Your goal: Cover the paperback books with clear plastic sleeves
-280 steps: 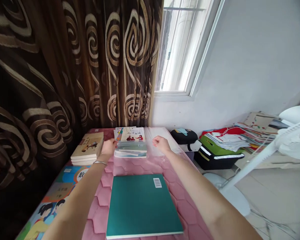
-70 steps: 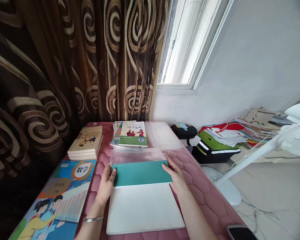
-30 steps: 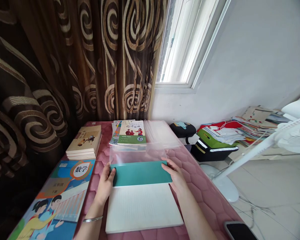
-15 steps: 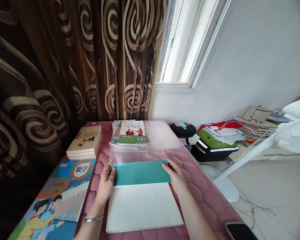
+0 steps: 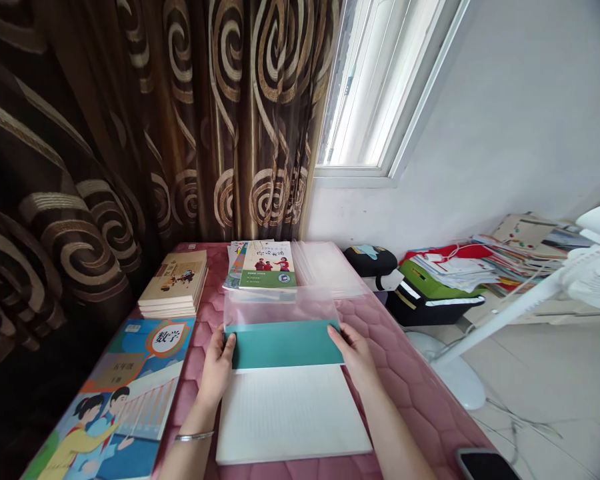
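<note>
A book (image 5: 290, 413) lies in front of me with a white page of faint print facing up. Across its far end runs a green cover (image 5: 286, 345), folded back as a band. A clear plastic book cover (image 5: 280, 308) extends from the green band toward the back. My left hand (image 5: 218, 363) pinches the left edge of the green cover, thumb on top. On the opposite edge my right hand (image 5: 353, 350) grips likewise, thumb on top and fingers partly hidden.
A mathematics textbook (image 5: 125, 407) and a stack of tan books (image 5: 175, 283) lie left on the pink quilted bed cover (image 5: 400, 400). More books (image 5: 267, 265) and clear plastic covers (image 5: 325, 267) are behind. A phone (image 5: 485, 465) is front right; a white fan (image 5: 500, 313) stands beyond.
The whole view has shifted slightly, so things appear a little farther right. Both hands keep their hold on the cover's edges, with no clear movement of the book.
</note>
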`<state>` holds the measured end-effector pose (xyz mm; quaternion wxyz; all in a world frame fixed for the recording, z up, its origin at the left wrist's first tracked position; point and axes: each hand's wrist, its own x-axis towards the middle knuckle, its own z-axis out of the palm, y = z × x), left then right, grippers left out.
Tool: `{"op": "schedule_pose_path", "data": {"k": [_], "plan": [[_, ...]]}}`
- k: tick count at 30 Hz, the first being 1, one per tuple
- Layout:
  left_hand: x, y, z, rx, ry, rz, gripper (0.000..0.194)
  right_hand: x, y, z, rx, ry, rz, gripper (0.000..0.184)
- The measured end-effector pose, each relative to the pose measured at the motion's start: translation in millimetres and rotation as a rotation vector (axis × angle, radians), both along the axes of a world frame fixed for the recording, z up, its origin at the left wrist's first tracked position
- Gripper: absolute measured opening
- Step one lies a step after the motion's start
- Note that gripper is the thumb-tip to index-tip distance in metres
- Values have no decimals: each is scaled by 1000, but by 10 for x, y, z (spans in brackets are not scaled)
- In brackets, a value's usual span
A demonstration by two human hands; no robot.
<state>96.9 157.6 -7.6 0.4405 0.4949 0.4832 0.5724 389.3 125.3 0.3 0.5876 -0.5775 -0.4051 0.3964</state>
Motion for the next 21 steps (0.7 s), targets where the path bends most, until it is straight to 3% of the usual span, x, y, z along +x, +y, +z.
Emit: {"op": "schedule_pose_path", "data": {"k": [7,13,16,21], "plan": [[15,7,15,-11,1,3,55,-17,-39,67,-4,26,14,37],[12,-19,26,-52,-13,37,57,-14,-11,-7,18,-58,-33,41],[-1,-57,59,-53,4,84,48,-8,-6,-59,34,-85,-46,39],[-8,-84,121,-17,21,52,30,-19,-11,-91,49,-139,-84,39]]}}
